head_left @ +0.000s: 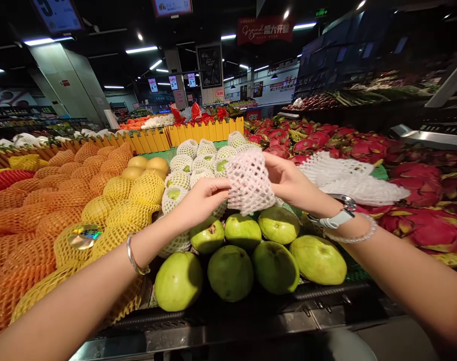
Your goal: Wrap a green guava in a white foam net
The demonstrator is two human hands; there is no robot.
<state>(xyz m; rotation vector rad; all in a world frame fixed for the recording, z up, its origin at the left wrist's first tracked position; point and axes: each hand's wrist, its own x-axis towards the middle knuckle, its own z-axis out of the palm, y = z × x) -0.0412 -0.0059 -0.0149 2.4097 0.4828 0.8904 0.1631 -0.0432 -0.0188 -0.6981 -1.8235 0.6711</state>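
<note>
Fingers (pixel 217 184) nearly closed, left and right, we've got a foam net (pixel 250 181) pinched by its sides above the green fruit (pixel 230 273) — spreading step, we'd guess — next probably wants gentle tugging.

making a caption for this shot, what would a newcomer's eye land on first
Probably the pale foam net at the centre, held between the left grip and the right grip. Just below it, seven bare green fruits sit along the front edge of the display. Bright colour flanks them: orange-netted fruit on the left and red dragon fruit on the right.
</note>
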